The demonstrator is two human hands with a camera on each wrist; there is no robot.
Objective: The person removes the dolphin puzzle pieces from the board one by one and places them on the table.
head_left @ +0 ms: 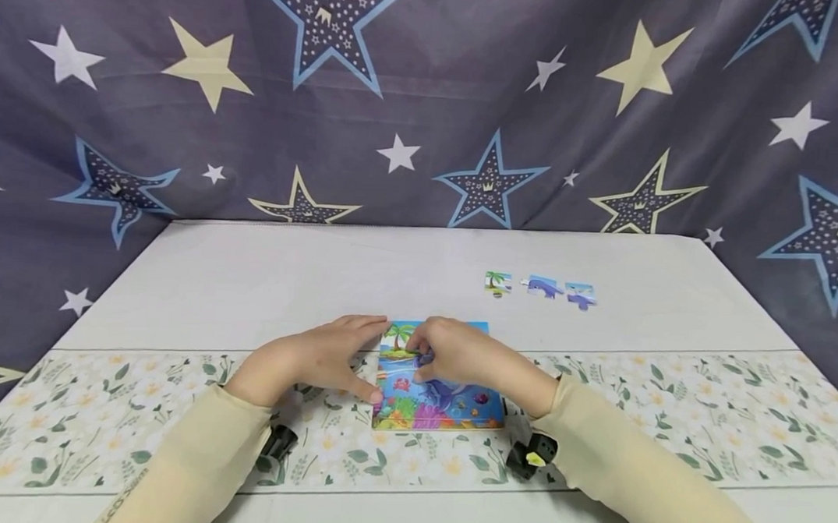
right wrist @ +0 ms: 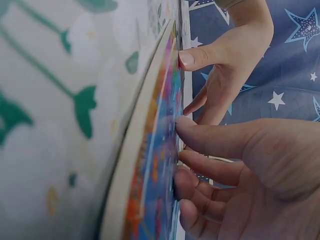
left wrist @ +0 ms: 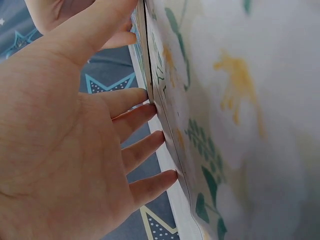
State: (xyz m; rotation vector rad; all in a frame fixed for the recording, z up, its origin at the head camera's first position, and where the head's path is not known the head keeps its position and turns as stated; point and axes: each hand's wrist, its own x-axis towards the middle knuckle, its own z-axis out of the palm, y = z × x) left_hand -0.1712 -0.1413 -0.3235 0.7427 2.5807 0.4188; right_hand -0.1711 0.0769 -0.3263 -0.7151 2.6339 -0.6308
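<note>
A jigsaw puzzle [head_left: 422,414] with a sea picture, showing a palm tree, a crab and coral, lies flat on the table. My left hand [head_left: 323,359] rests along its left side, thumb spread from the fingers. In the left wrist view, the fingertips [left wrist: 157,137] touch near the puzzle's edge. Over the puzzle's middle, my right hand [head_left: 457,353] has its thumb and bent fingers on a puzzle piece, whose outline is mostly hidden. In the right wrist view, the right thumb [right wrist: 215,140] and fingertips meet the picture surface.
Beyond the puzzle, three loose pieces lie on the white tabletop: a palm-tree piece [head_left: 498,282], a dolphin piece [head_left: 544,287] and a blue-and-purple piece [head_left: 580,295]. A floral cloth strip [head_left: 630,411] crosses the table. A star-patterned curtain [head_left: 426,106] hangs behind.
</note>
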